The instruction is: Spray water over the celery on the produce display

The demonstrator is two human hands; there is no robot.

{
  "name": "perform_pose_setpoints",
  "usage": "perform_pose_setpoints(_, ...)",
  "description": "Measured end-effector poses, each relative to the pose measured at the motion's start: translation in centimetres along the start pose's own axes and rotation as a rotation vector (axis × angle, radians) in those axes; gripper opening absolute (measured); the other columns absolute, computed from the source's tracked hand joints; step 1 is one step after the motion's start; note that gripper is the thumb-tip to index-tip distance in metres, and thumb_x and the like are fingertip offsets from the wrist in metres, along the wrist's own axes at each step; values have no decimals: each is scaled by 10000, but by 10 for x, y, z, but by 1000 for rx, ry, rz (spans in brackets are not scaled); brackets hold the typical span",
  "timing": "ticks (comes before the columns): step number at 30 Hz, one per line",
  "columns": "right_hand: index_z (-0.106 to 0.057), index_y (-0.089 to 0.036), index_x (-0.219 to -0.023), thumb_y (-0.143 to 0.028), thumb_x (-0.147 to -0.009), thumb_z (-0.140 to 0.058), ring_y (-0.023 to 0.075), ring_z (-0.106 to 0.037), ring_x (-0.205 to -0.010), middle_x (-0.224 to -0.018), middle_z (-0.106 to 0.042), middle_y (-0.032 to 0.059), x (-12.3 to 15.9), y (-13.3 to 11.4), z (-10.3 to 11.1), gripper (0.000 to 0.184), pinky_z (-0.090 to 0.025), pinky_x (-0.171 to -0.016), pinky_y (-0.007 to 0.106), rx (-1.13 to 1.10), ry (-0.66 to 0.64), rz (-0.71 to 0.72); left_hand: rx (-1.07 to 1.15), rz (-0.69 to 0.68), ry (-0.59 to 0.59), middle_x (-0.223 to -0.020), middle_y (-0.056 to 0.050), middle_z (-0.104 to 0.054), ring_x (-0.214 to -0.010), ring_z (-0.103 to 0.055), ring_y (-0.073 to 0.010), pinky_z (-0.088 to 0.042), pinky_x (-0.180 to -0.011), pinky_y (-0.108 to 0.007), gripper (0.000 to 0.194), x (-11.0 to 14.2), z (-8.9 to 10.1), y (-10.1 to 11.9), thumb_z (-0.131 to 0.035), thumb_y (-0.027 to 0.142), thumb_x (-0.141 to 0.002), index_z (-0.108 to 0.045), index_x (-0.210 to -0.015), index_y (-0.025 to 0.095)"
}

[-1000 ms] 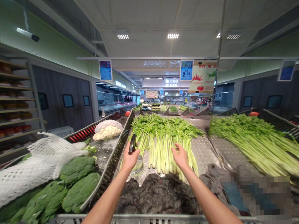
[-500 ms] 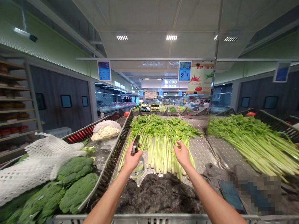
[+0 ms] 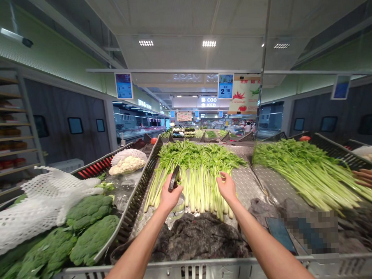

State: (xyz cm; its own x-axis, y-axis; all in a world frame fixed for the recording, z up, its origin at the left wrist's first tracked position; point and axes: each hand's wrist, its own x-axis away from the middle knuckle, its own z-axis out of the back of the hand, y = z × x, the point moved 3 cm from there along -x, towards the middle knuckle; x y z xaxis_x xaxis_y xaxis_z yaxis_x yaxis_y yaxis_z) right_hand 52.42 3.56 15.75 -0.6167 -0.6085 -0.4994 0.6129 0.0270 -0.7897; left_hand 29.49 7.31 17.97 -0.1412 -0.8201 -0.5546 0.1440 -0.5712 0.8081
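Note:
Celery [image 3: 200, 190] lies spread in a bin, leaves away from me and pale stalk ends towards me. My left hand [image 3: 171, 193] is closed round a black-handled tape dispenser [image 3: 174, 178] above the left stalks. Below the fingers shows a pale round roll [image 3: 177, 212], partly hidden by the hand. On the right part of the celery, my right hand [image 3: 227, 188] has its fingers curled at the stalks. The far fingers are hidden, so its exact hold is hard to see.
Dark crumpled cloth [image 3: 205, 239] lies before the stalks, behind the crate's front rail [image 3: 210, 264]. A dark flat device [image 3: 281, 234] rests to the right. Broccoli [image 3: 93, 238] and cauliflower [image 3: 127, 164] lie left. A mirror [image 3: 301, 179] at right reflects celery and a hand.
My left hand and the tape dispenser have shifted slightly right over the celery. The right hand has stayed nearly in place. The view has turned a little, and a hand now shows in the mirror.

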Motion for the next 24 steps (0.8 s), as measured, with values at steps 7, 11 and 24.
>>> perform_pose_setpoints(7, -477, -115, -1106, -308, -694, -398, 232, -515, -956, -1119, -518, 120, -3, 0, 4, 462, -398, -786, 344, 11, 11, -45, -11, -10, -10, -580, 51, -456, -512, -420, -86, -321, -497, -202, 267, 0, -16, 5, -482, 181, -589, -526, -852, 184)
perform_pose_setpoints(11, -468, -105, -1109, -303, -692, -393, 237, -509, -963, -1110, -519, 132, -7, 0, 8, 468, -382, -808, 345, 29, 44, -40, -42, -7, -20, -576, 49, -466, -524, -429, -94, -332, -517, -211, 271, -4, -22, 8, -481, 190, -590, -530, -856, 189)
perform_pose_setpoints(24, -487, -104, -1094, -296, -687, -394, 235, -505, -973, -1105, -525, 132, -14, 7, 12, 460, -371, -822, 334, 1, 92, -23, -20, -42, -144, -557, 49, -455, -502, -412, -89, -320, -494, -208, 260, 1, -42, 22, -471, 173, -595, -536, -846, 181)
